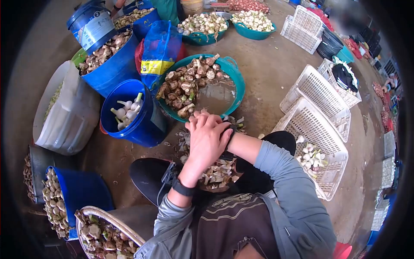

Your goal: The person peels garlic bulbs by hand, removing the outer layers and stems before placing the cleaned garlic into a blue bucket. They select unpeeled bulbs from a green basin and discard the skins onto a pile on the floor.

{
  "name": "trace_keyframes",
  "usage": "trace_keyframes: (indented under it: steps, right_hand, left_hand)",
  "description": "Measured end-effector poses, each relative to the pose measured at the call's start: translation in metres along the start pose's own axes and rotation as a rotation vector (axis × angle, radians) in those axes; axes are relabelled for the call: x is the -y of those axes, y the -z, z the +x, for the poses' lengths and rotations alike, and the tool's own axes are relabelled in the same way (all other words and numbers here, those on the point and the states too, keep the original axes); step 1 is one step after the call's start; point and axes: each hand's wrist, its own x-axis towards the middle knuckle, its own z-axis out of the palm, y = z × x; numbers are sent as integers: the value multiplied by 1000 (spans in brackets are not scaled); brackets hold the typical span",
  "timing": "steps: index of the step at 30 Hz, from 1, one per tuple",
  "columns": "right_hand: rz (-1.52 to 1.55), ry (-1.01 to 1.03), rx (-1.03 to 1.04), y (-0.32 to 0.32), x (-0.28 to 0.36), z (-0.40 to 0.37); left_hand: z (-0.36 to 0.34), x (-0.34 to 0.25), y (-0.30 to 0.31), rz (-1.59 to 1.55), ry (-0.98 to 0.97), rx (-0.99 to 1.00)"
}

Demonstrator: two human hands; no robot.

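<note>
L hand (203, 137) is lying over R hand (230, 141), back facing up, fingers close together & slightly bent. Dark wristband (183, 187) is circling L wrist. R hand is mostly hiding behind L, so its grip can't be told; nor can any item btwn the palms. Directly below hands, a pile of dry skins (217, 175) is lying btwn the legs, showing tan & off-white flakes.

Just beyond hands, teal basin (240, 84) is holding the unclean garlic (185, 86). Bulbs are heaping mainly on basin's L side; brown basin bottom is showing on R. Surfaces are looking brown & soil-stained, w/ loose papery skin, stubby stems & some pale cut ends.

Near, L of hands: blue bucket (147, 131) is holding clean bulbs (126, 114), smooth, white, some w/ pale green stems. R of hands, a bit farther: white crate (317, 128) is holding more white bulbs (312, 157), grouped at its near end.

Beyond basin, slightly L: blue bag (161, 47) w/ yellow label is standing against rim. Farthest, ahead of hands: two more teal basins (207, 39) are carrying heaped pale garlic (254, 19).
</note>
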Motion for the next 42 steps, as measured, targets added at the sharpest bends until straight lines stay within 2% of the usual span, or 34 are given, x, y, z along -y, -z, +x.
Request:
trace_keyframes:
  steps: [2, 3, 5, 6, 7, 10, 12, 13, 14, 15, 16, 18, 19, 20, 22, 24, 26, 28, 29, 35, 37, 38, 40, 41, 42]
  right_hand:
    - [803, -62, -179, -8, 4, 2]
    - [1205, -94, -266, -14, 6, 2]
    - [2008, -159, -442, -23, 7, 1]
    - [2005, -160, -450, -11, -4, 0]
    - [1735, -40, -270, 18, -25, 0]
    - [935, 220, 263, 89, -63, 11]
    - [817, -3, 285, 93, -62, 18]
    - [986, -166, 402, 95, -67, 22]
    - [1123, -220, 473, 98, -75, 26]
    - [1107, -233, 472, 101, -77, 29]
    - [1089, -241, 476, 104, -79, 30]
    - [1073, -238, 386, 98, -78, 32]
    - [944, -154, 247, 93, -80, 31]
    - [947, -158, 245, 97, -80, 32]
    - [635, -139, 217, 107, -83, 40]
    - [585, -120, 218, 106, -84, 46]
    - [486, -143, 114, 109, -85, 49]
    - [526, -203, 170, 115, -91, 54]
    - [578, -242, 148, 117, -94, 55]
    - [809, -350, 126, 120, -97, 58]
    - [1372, -347, 98, 107, -96, 63]
    - [1372, -347, 97, 114, -94, 64]
    - [2263, -662, 29, 136, -88, 63]
    - [2500, -570, -51, 135, -88, 61]
    - [2500, -570, -54, 133, -87, 60]
  left_hand:
    - [2, 11, -1, -280, -20, 146]
    - [2, 11, -3, -368, 32, 162]
    - [-2, 8, -4, -393, -3, 109]
    - [-3, 5, -5, -420, -36, 51]
    - [-5, 4, -10, -607, -2, 35]
    - [-9, -5, 7, -559, -64, -30]
    - [-16, -9, 5, -675, -13, -17]
    - [-19, -11, 7, -751, -16, -43]
    - [-18, -11, 9, -824, -21, -62]
    - [-16, -10, 8, -767, -117, -49]
    - [-17, -9, 5, -769, -121, -47]
    - [-15, -8, 2, -889, 136, -62]
    - [-11, -6, 2, -836, 178, -55]
    - [-3, -13, 12, -670, 225, -44]
    - [14, -11, 16, -356, -49, -93]
    - [20, -15, 14, -211, -143, -117]
    - [19, -21, 16, -154, -130, -91]
    - [15, -25, 14, -243, -123, -87]
    - [13, -23, 9, -314, -184, -139]
    - [9, -19, 1, -366, -221, -148]
    - [8, -18, -2, -372, -246, -149]
    - [8, -17, -5, -393, -257, -157]
    - [6, -18, -8, -415, -270, -162]
    - [5, -19, -9, -442, -276, -165]
    - [4, -20, -9, -469, -282, -168]
